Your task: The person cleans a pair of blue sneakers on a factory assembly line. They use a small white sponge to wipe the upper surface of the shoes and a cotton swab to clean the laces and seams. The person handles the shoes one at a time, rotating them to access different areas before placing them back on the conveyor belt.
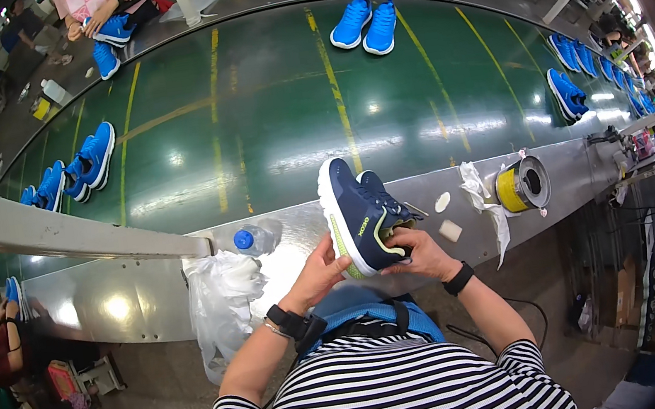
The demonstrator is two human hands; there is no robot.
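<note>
A pair of navy sneakers is held over the metal ledge in front of my body. The nearer sneaker (356,230) has a white sole and lime-green lining, its toe pointing away from me. Behind it the second sneaker (376,189) is partly covered. My left hand (319,274) grips the heel end of the sole from the left. On the right, my right hand (422,252) closes around the collar, with some fingertips hidden by the shoe. A thin stick (419,210) shows just beyond that hand; I cannot tell what it belongs to.
A green conveyor belt (278,153) carries blue sneakers (363,25). Along the metal ledge (140,302) sit a blue-capped bottle (253,239), a plastic bag (222,290), a pale block (450,230), a white oval piece (442,202), crumpled paper (482,199) and a yellow tin (519,186). Another person's hands (96,19) handle blue shoes opposite.
</note>
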